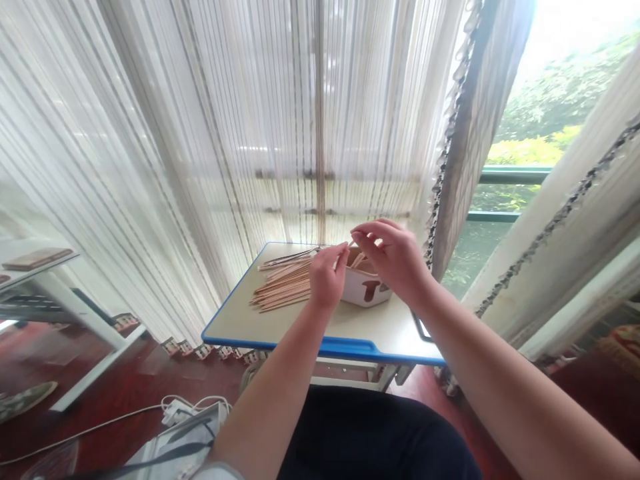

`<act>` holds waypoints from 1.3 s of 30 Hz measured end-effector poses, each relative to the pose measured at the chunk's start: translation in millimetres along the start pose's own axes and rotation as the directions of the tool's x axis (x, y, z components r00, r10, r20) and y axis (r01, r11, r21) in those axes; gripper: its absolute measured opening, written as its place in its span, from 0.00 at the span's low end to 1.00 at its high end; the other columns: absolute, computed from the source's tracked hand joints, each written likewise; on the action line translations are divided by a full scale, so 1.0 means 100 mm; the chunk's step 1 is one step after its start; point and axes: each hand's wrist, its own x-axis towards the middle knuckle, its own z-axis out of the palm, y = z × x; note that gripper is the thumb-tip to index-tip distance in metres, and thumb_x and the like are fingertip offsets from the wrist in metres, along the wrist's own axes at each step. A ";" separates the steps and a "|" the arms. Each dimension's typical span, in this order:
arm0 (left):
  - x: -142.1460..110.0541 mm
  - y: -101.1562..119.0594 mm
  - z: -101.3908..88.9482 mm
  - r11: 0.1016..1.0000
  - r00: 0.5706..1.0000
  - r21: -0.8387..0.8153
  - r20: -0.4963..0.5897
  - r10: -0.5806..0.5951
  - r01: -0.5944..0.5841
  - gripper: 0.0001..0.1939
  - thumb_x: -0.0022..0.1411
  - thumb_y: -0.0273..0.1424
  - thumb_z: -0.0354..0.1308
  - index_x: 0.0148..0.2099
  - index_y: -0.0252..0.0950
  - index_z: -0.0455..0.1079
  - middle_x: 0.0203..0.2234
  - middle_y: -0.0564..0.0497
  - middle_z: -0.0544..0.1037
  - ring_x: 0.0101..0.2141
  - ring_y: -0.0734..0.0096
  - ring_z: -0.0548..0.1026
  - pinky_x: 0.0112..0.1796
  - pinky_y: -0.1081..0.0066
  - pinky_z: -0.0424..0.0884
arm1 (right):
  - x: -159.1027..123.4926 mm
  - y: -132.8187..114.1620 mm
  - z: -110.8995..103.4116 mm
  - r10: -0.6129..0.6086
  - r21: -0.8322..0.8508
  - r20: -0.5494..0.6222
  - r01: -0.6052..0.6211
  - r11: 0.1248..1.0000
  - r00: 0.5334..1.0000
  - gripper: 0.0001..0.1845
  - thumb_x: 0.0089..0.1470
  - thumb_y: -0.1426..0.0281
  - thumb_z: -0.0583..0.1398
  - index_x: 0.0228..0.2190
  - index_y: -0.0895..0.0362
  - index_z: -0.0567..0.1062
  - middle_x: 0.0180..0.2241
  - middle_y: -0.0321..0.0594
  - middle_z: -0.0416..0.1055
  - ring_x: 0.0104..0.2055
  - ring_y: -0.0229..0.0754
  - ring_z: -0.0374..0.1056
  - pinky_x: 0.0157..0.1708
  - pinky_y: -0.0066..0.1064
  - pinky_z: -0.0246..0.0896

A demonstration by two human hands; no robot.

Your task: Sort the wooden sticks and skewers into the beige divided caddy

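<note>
My left hand (327,277) hovers over the right end of a pile of thin wooden sticks (283,283) on a small blue-edged table (280,343). Its fingers are pinched together near the rim of a white box (365,287) that holds more sticks. My right hand (393,257) is above the box with its fingers curled and pinched toward the left hand. What either pinch holds is too small to make out.
Sheer striped curtains (250,133) hang right behind the table. A window with green rails (510,177) is at the right. A white desk (60,287) stands at the left. Cables and a power strip (175,410) lie on the red floor.
</note>
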 end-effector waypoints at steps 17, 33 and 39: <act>0.14 -0.08 0.26 0.991 0.951 -0.093 0.304 -0.061 0.094 0.08 0.60 0.29 0.56 0.41 0.39 0.75 0.33 0.51 0.80 0.34 0.70 0.77 0.37 0.70 0.72 | 0.06 0.36 -0.08 0.123 -0.019 -0.016 -0.123 0.992 0.992 0.14 0.56 0.66 0.55 0.44 0.54 0.74 0.40 0.41 0.74 0.38 0.40 0.69 0.38 0.33 0.66; -0.05 -0.26 0.30 0.993 0.928 -0.013 0.357 -0.104 0.116 0.08 0.59 0.27 0.56 0.39 0.37 0.75 0.31 0.50 0.80 0.31 0.71 0.76 0.35 0.71 0.71 | -0.08 0.60 0.09 0.245 -0.007 0.043 -0.245 0.969 0.969 0.09 0.51 0.64 0.59 0.28 0.54 0.77 0.25 0.36 0.75 0.28 0.38 0.68 0.29 0.30 0.60; -0.07 -0.23 0.37 0.989 0.919 0.038 0.367 -0.147 0.143 0.12 0.55 0.22 0.56 0.41 0.37 0.74 0.32 0.51 0.79 0.31 0.73 0.76 0.36 0.72 0.72 | -0.09 0.69 0.10 0.251 0.001 0.081 -0.252 0.968 0.965 0.12 0.51 0.61 0.58 0.27 0.55 0.77 0.25 0.37 0.74 0.28 0.39 0.68 0.29 0.30 0.59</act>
